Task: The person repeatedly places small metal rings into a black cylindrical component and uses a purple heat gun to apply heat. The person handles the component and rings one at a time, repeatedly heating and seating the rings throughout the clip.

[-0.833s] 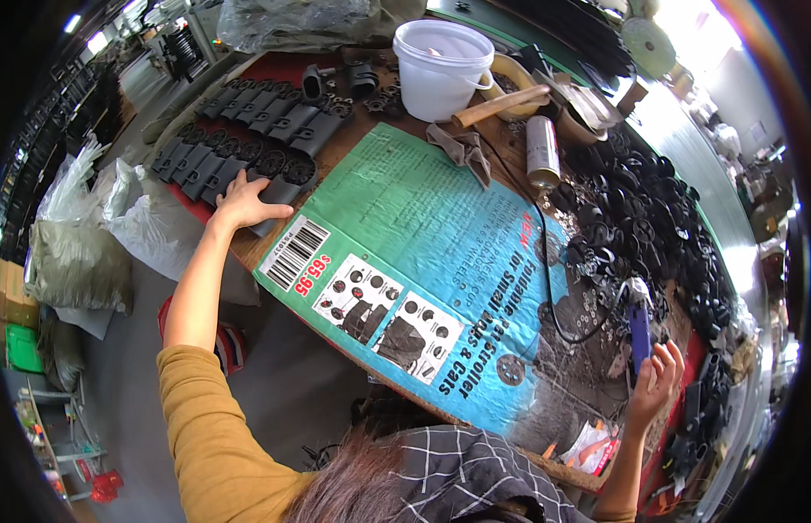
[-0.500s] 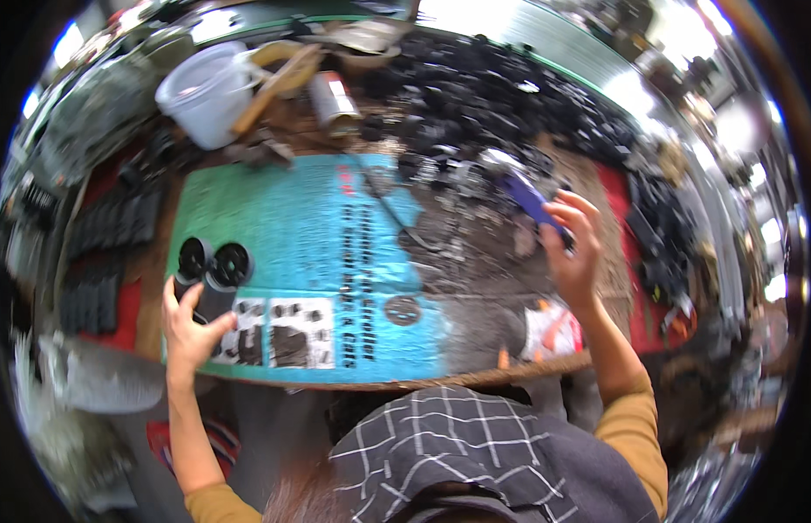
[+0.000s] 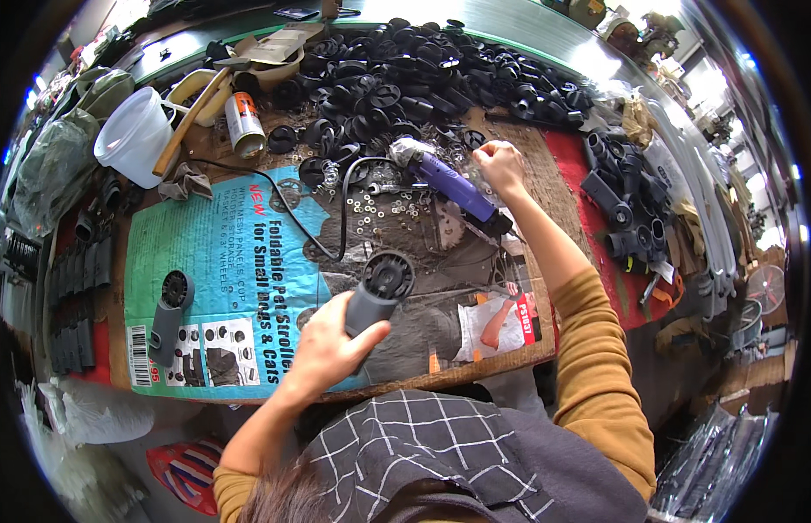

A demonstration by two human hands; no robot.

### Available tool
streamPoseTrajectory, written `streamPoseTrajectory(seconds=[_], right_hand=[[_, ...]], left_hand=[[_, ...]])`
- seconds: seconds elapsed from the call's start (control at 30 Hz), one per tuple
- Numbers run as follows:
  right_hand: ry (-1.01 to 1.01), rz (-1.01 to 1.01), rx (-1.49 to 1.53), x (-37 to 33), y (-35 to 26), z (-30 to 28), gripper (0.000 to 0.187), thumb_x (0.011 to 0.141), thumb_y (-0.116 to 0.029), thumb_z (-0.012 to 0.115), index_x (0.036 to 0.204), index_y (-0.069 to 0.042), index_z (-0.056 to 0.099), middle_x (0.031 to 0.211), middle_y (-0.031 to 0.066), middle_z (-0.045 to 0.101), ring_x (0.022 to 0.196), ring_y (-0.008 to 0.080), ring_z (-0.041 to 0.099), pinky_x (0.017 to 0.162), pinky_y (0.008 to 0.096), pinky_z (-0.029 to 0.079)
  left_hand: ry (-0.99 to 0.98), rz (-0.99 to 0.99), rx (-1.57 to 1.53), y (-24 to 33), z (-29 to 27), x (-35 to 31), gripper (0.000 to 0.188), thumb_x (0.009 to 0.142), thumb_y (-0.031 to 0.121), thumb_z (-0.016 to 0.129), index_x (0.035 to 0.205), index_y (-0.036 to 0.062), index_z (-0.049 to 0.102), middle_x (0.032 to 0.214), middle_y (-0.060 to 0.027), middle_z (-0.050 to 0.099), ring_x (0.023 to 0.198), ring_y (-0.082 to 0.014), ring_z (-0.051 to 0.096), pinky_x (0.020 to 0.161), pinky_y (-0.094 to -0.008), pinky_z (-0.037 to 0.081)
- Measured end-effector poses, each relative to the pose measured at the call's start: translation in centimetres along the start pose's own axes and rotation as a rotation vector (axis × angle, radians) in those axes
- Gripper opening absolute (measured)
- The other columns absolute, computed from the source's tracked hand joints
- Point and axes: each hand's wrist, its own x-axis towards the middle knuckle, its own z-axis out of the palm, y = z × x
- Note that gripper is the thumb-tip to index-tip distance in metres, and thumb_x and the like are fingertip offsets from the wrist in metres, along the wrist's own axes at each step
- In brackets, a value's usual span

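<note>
My left hand [image 3: 331,344] is wrapped round a dark grey plastic piece [image 3: 376,305], its round, spoked hub end tilted up above the cardboard. A similar grey piece [image 3: 167,318] lies at the left of the printed cardboard sheet [image 3: 240,253]. My right hand [image 3: 499,167] is closed in a pinch at the near edge of the black parts; what its fingers hold is hidden. A black disc [image 3: 473,139] lies beside those fingertips. Just left of this hand lies a purple corded power screwdriver [image 3: 453,187], not gripped. Small washers and screws [image 3: 383,209] are scattered left of the tool.
A big heap of black round parts [image 3: 405,87] covers the far table. A white bucket [image 3: 135,135], a spray can [image 3: 244,126] and a wooden-handled tool [image 3: 189,124] stand or lie far left. Grey fittings [image 3: 627,205] pile up on the right. A black cord [image 3: 342,218] loops across the middle.
My left hand has moved right with one of the two grey pieces, now raised. My right hand has let go of the purple screwdriver and moved up and left to the small parts.
</note>
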Motion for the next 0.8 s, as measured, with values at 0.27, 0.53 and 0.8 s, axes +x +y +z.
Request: streamPoseTrajectory(seconds=[0.27,0.53,0.8], right_hand=[[0.052,-0.004,0.145,2.5,0.1,2.7,0.024,0.077,-0.026,0.076,0.084,-0.004,0.07,0.078,0.0083,0.07,0.075,0.0175,0.066,0.072,0.0324,0.051],[-0.243,0.278,1.179,-5.8,-2.2,-2.2,0.012,0.088,-0.013,0.071,0.089,-0.004,0.063,0.083,0.0053,0.067,0.077,0.0112,0.064,0.072,0.025,0.054],[-0.41,0.171,1.105,-9.9,-4.7,-3.5,0.015,0.091,-0.016,0.069,0.091,-0.005,0.059,0.086,0.0026,0.065,0.077,0.0081,0.062,0.072,0.0224,0.051]], left_hand=[[-0.013,0.083,0.213,0.6,3.6,2.2,0.071,0.09,0.051,0.059,0.127,-0.0092,0.048,0.114,-0.0251,0.054,0.107,-0.039,0.053,0.095,-0.0446,0.043],[0.354,0.402,-0.139,4.9,7.4,15.7,0.044,0.079,0.021,0.078,0.114,0.0025,0.057,0.111,-0.0129,0.056,0.09,-0.021,0.06,0.073,-0.0316,0.053],[0.041,0.159,-0.741,3.5,7.2,17.7,0.037,0.088,0.016,0.072,0.121,0.0039,0.061,0.104,-0.0065,0.069,0.093,-0.0099,0.063,0.076,-0.0231,0.052]])
